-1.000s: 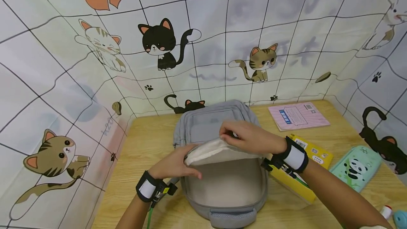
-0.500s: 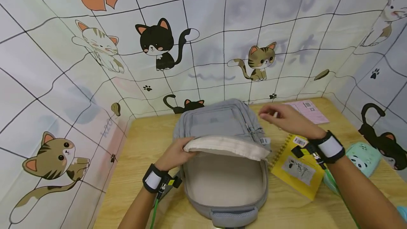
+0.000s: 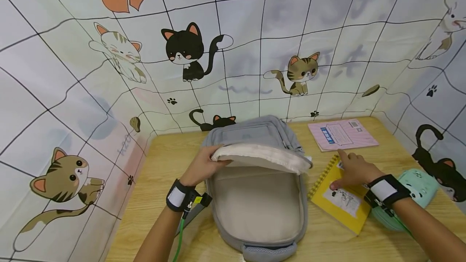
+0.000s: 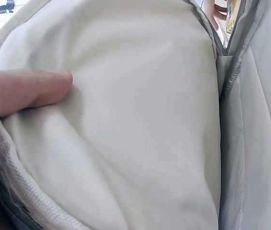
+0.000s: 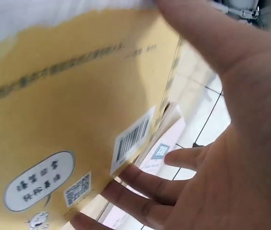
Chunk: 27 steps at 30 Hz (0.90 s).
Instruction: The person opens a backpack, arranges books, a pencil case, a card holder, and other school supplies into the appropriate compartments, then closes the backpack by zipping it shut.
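A grey backpack point(image 3: 258, 209) lies on the table with its main compartment unzipped and its pale lining showing. My left hand point(image 3: 204, 165) pinches the left edge of its front flap point(image 3: 262, 157) and holds it raised. In the left wrist view the thumb point(image 4: 34, 88) presses on the flap's cream lining; the other fingers are mostly hidden. To the right, my right hand point(image 3: 356, 171) reaches over a yellow spiral notebook point(image 3: 344, 207) with fingers spread. The right wrist view shows its fingertips at the edge of the notebook's cover point(image 5: 77, 115), near a barcode.
A pink book point(image 3: 344, 134) lies behind the notebook at the back right. A mint-green panda case point(image 3: 418, 187) sits to the right, partly covered by my right wrist. A grey strap point(image 3: 194, 215) lies left of the backpack. A cat-print cloth point(image 3: 247, 51) hangs behind the table.
My right hand has let go of the flap and moved right, then down over the yellow notebook. My left hand keeps its hold on the flap, now lifted slightly higher.
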### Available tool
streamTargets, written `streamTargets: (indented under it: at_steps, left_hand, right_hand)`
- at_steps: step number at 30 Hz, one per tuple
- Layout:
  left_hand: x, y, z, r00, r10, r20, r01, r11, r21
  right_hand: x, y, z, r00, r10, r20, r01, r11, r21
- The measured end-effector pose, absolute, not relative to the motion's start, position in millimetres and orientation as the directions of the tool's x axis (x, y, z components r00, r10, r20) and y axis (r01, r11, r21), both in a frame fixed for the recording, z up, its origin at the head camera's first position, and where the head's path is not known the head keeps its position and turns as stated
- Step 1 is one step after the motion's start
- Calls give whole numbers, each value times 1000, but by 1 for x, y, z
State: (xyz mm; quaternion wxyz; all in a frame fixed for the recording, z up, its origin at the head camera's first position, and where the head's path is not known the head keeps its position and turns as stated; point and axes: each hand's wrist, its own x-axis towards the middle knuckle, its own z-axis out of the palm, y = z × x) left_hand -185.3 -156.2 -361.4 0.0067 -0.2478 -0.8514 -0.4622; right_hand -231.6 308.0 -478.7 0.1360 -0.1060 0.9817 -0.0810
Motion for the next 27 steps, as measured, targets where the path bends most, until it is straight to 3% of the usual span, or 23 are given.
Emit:
streamTargets:
  at_steps: [4,9,15,18,27]
  left_hand:
    - [-184,-155,-363,-873,424,243,433,439,787]
    - [-184,-154,-364,-869,428,250,439,432,788]
    - [-183,-154,-366,-874,432,223,423,449,787]
    - [-183,-155,-366,-874,433,219,418,445,792]
    - [-185,-158,-369,-874,431,223,413,421,807]
  right_hand:
    - [-242,313,-484,-939,-222,-264,-173,965,-196]
    - [-261,324,-494,-900,-162,-404,-68,969,-237]
    - [-271,334,-490,-798,-229,-557,97,864,-495]
    - [-275,339,-482,-785,-292,-546,101,809,-579]
    - [-281,352,-460,-835,-308,-456,110,719,-687]
